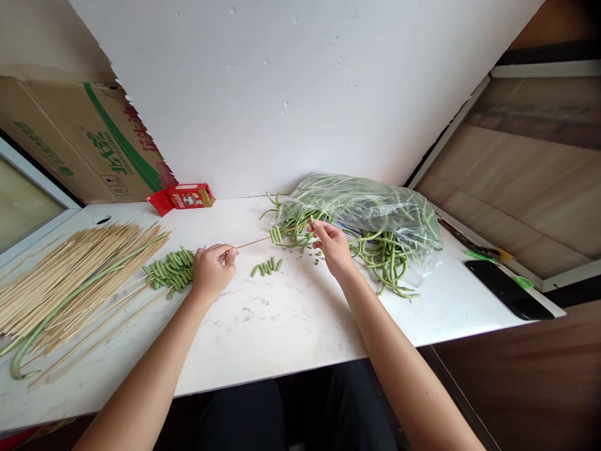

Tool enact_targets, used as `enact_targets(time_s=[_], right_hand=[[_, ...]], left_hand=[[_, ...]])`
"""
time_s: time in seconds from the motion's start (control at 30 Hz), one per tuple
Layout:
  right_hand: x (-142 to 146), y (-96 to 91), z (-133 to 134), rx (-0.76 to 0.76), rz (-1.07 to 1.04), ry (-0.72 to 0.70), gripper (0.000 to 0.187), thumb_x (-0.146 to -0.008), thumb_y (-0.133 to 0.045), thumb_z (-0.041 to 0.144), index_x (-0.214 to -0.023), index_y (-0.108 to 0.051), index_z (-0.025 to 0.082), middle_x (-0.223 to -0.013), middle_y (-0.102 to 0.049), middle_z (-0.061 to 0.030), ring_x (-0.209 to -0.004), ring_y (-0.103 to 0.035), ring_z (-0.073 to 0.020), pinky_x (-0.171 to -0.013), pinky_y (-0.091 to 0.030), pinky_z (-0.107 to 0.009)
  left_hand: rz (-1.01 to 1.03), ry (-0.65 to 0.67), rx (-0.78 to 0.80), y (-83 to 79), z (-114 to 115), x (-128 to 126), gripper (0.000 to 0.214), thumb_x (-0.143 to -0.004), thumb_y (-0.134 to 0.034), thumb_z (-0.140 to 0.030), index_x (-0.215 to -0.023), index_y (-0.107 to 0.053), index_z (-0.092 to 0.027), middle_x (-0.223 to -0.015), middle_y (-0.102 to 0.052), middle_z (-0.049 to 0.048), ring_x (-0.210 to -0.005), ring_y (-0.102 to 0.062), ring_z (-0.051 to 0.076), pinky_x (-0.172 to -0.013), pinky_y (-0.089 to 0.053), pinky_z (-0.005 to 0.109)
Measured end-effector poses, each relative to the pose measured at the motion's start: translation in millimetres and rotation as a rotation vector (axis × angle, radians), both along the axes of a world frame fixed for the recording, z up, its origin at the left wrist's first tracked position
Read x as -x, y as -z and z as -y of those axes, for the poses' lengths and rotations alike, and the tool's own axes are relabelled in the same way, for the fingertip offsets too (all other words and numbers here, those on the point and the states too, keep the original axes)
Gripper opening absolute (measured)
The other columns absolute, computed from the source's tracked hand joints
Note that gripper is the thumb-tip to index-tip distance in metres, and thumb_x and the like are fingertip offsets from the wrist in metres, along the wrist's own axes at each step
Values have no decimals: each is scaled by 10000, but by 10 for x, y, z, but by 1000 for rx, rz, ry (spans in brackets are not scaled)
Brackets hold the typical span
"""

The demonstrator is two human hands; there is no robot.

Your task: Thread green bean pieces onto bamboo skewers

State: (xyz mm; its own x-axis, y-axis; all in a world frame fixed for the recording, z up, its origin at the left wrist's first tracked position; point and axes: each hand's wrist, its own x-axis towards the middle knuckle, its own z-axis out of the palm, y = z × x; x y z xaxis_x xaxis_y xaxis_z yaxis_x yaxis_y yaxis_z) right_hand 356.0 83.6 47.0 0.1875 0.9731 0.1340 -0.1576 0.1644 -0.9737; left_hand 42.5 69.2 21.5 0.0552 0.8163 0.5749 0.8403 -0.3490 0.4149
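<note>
My left hand (213, 269) is closed around a thin bamboo skewer (253, 242), which points right and slightly upward. A few cut green bean pieces (275, 235) are threaded on it. At the skewer's far end, my right hand (331, 244) pinches a short piece of green bean (311, 222); the fingers partly hide the tip. Below the skewer, several loose bean pieces (267, 267) lie in a row on the white table. Just left of my left hand rests a pile of skewered bean pieces (171, 270), their sticks pointing toward me.
Many bare bamboo skewers (70, 272) lie at the left, with a long bean (75, 294) across them. A clear plastic bag (366, 200) of long beans is behind my right hand, some spilling out. A red box (190, 196), scissors (469, 238) and a black phone (508, 289) are around.
</note>
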Motion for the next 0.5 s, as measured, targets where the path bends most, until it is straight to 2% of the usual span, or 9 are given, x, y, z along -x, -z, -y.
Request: enact_targets(time_s=[0.27, 0.5], right_hand=[[6, 42, -15, -37, 170, 79, 542, -834, -775, 710, -1028, -848, 209, -956, -807, -75, -733, -640, -183, -584, -513, -306], [27, 74, 19, -108, 330, 160, 551, -885, -723, 729, -1007, -849, 206, -962, -822, -99, -865, -710, -258, -653, -543, -338]], left_hand=[[-24, -15, -15, 13, -7, 27, 190, -903, -599, -237, -792, -753, -221, -730, -743, 34, -663, -635, 220, -773, -390, 382], [-38, -27, -4, 17, -1, 22, 169, -881, -604, -211, -782, -741, -222, -733, -744, 33, -680, -639, 227, -773, -391, 383]])
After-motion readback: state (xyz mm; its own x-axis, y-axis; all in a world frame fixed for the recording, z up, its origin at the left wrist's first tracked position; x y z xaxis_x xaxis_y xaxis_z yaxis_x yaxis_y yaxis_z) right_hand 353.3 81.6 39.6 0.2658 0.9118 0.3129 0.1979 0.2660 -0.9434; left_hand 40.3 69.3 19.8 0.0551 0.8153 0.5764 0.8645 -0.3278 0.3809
